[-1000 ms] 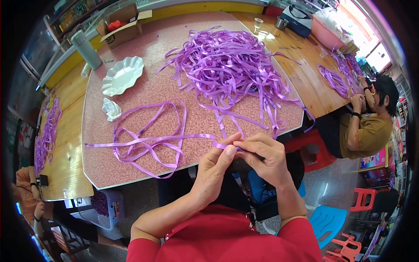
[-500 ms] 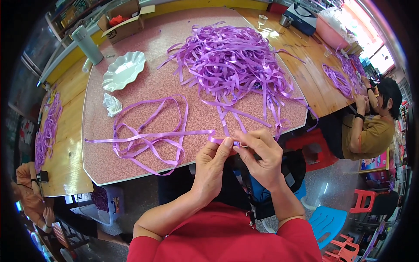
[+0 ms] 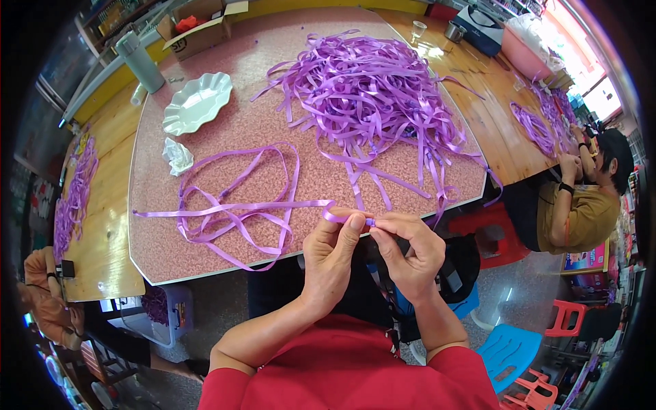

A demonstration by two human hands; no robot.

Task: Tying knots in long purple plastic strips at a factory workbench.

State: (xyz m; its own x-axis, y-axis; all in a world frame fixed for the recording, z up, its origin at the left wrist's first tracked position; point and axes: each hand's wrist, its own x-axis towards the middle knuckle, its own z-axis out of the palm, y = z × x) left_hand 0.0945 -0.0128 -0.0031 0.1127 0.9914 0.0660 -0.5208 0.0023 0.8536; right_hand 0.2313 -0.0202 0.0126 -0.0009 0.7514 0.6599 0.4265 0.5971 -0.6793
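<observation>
Between thumb and forefinger my left hand pinches a purple ribbon strap, which bends into a small loop above the fingers. Its long tail runs left across the pink table, past loosely coiled straps lying there. A small dark purple clip sits at the strap's end between both hands. The closed fingertips of my right hand grip that clip from its right side. Beyond my hands, a large heap of similar purple straps covers the far right of the tabletop.
The pink table carries a white scalloped dish, crumpled tissue, a green bottle and a cardboard box. Co-workers sit right and left. A blue chair stands at lower right.
My right fingers have shifted slightly and straightened, now closed nearer the clip's right end. My left hand keeps its pinch on the strap. The view has tilted a little.
</observation>
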